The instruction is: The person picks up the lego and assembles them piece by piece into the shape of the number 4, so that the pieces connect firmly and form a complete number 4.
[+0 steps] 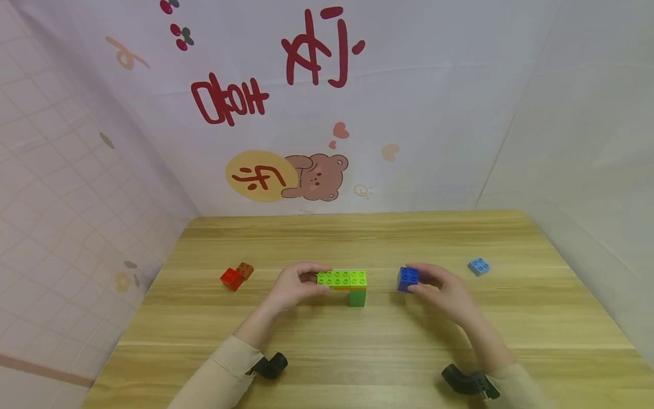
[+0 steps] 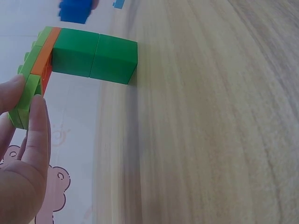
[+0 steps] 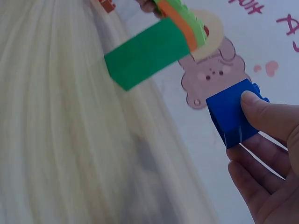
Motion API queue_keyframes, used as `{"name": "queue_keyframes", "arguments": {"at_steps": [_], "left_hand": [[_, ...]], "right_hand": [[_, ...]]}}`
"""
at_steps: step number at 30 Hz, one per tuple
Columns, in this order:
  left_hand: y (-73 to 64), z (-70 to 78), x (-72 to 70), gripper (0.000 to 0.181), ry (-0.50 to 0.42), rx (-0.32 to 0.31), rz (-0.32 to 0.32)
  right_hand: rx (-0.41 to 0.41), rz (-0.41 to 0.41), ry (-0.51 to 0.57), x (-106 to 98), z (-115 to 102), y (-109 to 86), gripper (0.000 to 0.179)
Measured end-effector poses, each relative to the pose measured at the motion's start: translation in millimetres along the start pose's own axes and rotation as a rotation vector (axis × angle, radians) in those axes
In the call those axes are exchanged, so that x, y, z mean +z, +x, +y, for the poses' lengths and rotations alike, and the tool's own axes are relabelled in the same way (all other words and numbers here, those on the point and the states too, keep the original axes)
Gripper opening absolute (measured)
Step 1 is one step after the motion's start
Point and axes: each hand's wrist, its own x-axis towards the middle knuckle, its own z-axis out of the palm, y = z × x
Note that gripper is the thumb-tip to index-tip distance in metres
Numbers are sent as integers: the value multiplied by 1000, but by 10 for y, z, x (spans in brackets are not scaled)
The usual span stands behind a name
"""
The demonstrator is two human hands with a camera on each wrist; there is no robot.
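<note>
Near the table's middle stands a toy-brick build: light green bricks (image 1: pixel 337 278) on top, a thin orange layer (image 2: pixel 44 56) beneath, and a dark green column (image 2: pixel 96 53) of two stacked bricks under the right end. My left hand (image 1: pixel 292 288) pinches the overhanging left end of the light green top between thumb and fingers. To the right of the build, my right hand (image 1: pixel 443 291) holds a dark blue brick (image 1: pixel 407 279), its thumb on one side and fingers on the other. That brick is apart from the build, studs facing up in the head view.
At the left of the wooden table (image 1: pixel 327 358) lie a red brick (image 1: pixel 232 279) and a brown brick (image 1: pixel 245 270), side by side. A light blue brick (image 1: pixel 479 266) lies toward the right. Behind the table hangs a printed white cloth (image 1: pixel 434 113).
</note>
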Motion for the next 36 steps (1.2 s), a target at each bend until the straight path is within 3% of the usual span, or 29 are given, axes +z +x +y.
{"name": "queue_keyframes", "arguments": {"at_steps": [4, 12, 16, 36], "left_hand": [[4, -11, -3, 37, 4, 13, -2], [5, -30, -14, 37, 6, 41, -14], [10, -13, -6, 38, -5, 17, -17], [24, -1, 22, 39, 0, 18, -16]], "right_hand": [[-23, -12, 11, 86, -175, 74, 42], [-151, -8, 41, 259, -380, 170, 40], [-193, -5, 35, 303, -439, 209, 41], [-267, -12, 27, 501, -621, 348, 42]]}}
